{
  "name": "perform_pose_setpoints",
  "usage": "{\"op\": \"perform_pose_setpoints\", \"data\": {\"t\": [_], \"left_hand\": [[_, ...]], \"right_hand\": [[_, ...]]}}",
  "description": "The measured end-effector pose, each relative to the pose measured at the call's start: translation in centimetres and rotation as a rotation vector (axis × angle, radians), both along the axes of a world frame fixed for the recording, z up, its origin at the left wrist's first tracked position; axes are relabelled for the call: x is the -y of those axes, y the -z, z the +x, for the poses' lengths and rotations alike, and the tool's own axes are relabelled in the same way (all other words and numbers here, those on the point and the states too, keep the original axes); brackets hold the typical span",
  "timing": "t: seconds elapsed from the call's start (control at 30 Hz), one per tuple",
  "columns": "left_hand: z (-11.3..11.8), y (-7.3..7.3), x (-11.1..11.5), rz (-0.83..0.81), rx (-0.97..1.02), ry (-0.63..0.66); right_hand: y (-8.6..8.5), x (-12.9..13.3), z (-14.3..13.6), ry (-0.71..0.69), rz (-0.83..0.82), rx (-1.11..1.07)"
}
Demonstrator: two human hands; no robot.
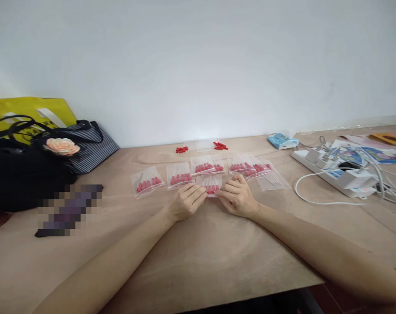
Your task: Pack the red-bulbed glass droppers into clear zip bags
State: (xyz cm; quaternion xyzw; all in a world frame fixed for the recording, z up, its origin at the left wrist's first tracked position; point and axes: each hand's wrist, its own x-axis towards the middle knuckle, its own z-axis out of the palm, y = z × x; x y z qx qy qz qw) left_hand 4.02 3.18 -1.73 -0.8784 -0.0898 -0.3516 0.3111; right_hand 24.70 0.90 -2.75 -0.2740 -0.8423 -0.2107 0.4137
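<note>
A small clear plastic bag (209,179) lies between my hands, with several red-ended thin sticks inside. My left hand (187,201) pinches the near left corner of its opening. At the near right corner, my right hand (238,197) has its fingers closed on the same edge. Around them lie more clear bags with red-ended contents: one at far left (148,180), one beside my left hand (180,175), one beyond (204,165), and overlapping ones (247,165) past my right hand. My fingertips partly hide the held edge.
Loose red pieces lie in two piles (182,149) (220,146) near the wall. A white power strip (338,176) with tangled cables and a blue tissue pack (282,141) stand right. Bags (93,144) and a blurred dark object (70,211) lie left on the wooden table (198,257).
</note>
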Motion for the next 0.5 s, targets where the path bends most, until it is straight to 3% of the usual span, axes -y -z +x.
{"op": "perform_pose_setpoints", "data": {"t": [0.5], "left_hand": [[-1.4,-0.2,-0.6,0.009,0.000,-0.116]], "right_hand": [[-0.1,0.3,0.8,-0.035,-0.131,-0.080]]}}
